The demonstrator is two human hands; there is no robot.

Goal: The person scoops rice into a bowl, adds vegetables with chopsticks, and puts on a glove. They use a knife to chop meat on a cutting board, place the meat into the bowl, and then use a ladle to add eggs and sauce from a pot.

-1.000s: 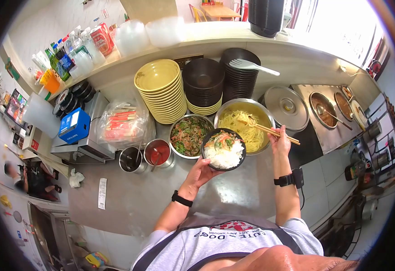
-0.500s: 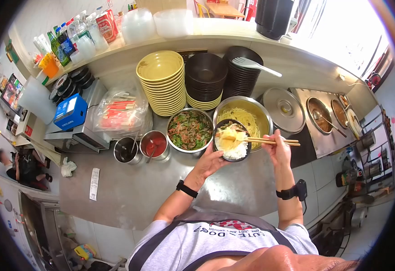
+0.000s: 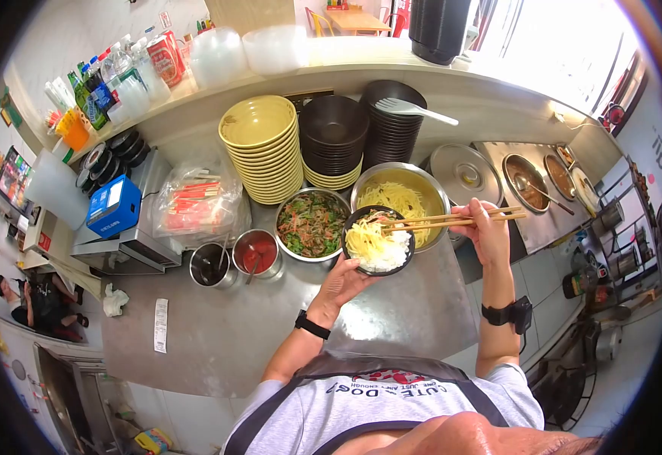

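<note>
Nearest you, your own chest fills the bottom edge and cuts off both upper arms, and the steel worktop [image 3: 232, 334] runs out from there with a paper slip [image 3: 161, 324] lying on it at the left. Your left hand [image 3: 344, 282] cups the black bowl [image 3: 347, 229] from below; the thumb shows curled at the near rim, but the bowl hides the other fingers, so you cannot see how far they wrap. The bowl is held just above the worktop, in front of the two steel bowls. In it, yellow noodles [image 3: 365, 241] cover the left part and white rice [image 3: 390, 255] shows at the right. Your right hand [image 3: 487, 232] is closed around a pair of chopsticks [image 3: 460, 219], which lie nearly level with their tips over the bowl's far rim; whether they touch the noodles is hard to make out. Half a second ago that hand sat lower and closer in, with the sticks across the middle of the bowl; a second ago they were in the noodle bowl [image 3: 438, 196], and your bowl showed rice and greens only. Beyond stand the greens bowl [image 3: 287, 206], a red sauce pot [image 3: 257, 252], then stacked yellow bowls [image 3: 262, 148] and black bowls [image 3: 333, 133], unchanged.
</note>
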